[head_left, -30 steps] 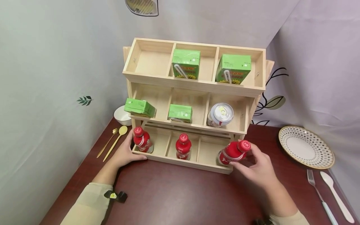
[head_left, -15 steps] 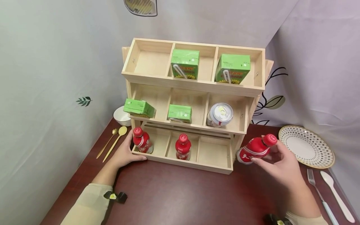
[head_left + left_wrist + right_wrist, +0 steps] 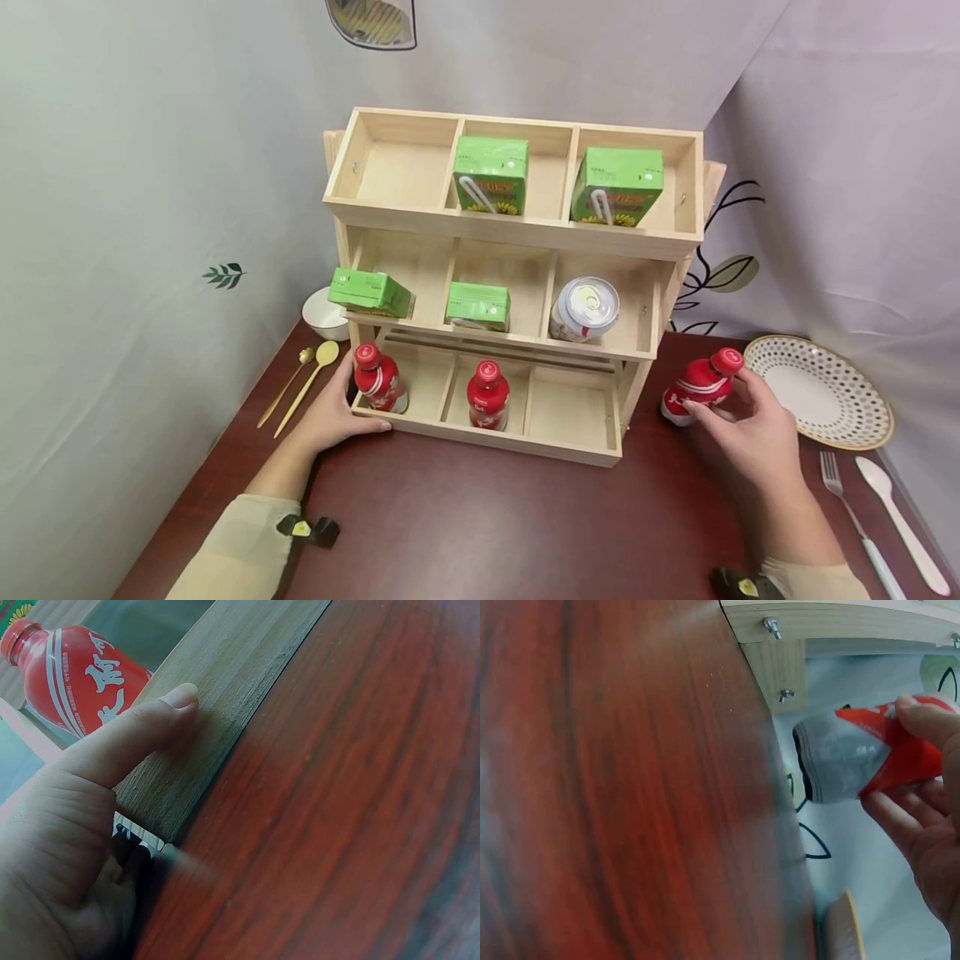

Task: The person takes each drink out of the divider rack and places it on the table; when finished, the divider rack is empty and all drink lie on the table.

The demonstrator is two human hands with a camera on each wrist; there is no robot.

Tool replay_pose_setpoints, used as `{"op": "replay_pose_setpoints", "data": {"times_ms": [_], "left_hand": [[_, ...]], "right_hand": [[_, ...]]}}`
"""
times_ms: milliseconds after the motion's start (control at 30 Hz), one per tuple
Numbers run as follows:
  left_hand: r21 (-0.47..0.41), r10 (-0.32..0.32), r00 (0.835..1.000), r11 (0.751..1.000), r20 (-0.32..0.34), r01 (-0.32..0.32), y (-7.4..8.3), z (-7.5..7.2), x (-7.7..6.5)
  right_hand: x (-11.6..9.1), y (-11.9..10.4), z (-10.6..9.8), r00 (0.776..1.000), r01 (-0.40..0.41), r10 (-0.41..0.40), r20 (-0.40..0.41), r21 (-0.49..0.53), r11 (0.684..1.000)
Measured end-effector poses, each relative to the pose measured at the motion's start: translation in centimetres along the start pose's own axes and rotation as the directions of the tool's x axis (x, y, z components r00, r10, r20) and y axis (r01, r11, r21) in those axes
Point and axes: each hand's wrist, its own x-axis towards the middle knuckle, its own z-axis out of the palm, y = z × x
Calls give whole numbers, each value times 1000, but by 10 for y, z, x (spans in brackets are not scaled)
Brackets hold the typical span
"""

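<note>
The left hand [image 3: 330,408] is spread against the near left corner of the wooden rack [image 3: 517,223], its thumb straight along the bottom tier's front board and its other fingers mostly hidden at the end. The right hand [image 3: 756,429] grips a red bottle [image 3: 699,385] between thumb and fingers, tilted with its cap to the right, apart from the rack's right end and near the patterned plate [image 3: 876,392]. In the bottom tier, the left bottle [image 3: 380,383] stands close by the left hand and the middle bottle [image 3: 488,402] occupies the central compartment. The middle tier holds two green cartons [image 3: 480,304], left and centre, and a can [image 3: 588,307] on the right. On the desk [image 3: 465,525], a fork [image 3: 830,475] lies near the plate; two gold utensils [image 3: 326,354] lie left of the rack.
</note>
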Motion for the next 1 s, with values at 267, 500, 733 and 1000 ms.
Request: {"op": "replay_pose_setpoints", "data": {"times_ms": [267, 500, 733, 1000], "left_hand": [[6, 0, 1000, 1000, -2, 0, 2, 0, 2], [5, -2, 1000, 1000, -3, 2, 1, -1, 0], [-4, -5, 1000, 1000, 1, 5, 1, 1, 1], [-4, -1, 1000, 1000, 5, 1, 1, 1, 1]], "right_hand": [[1, 39, 15, 999, -16, 14, -46, -54, 998], [3, 46, 36, 985, 53, -81, -155, -178, 983], [7, 51, 42, 992, -38, 25, -125, -106, 994], [14, 57, 47, 990, -91, 82, -116, -69, 993]]}}
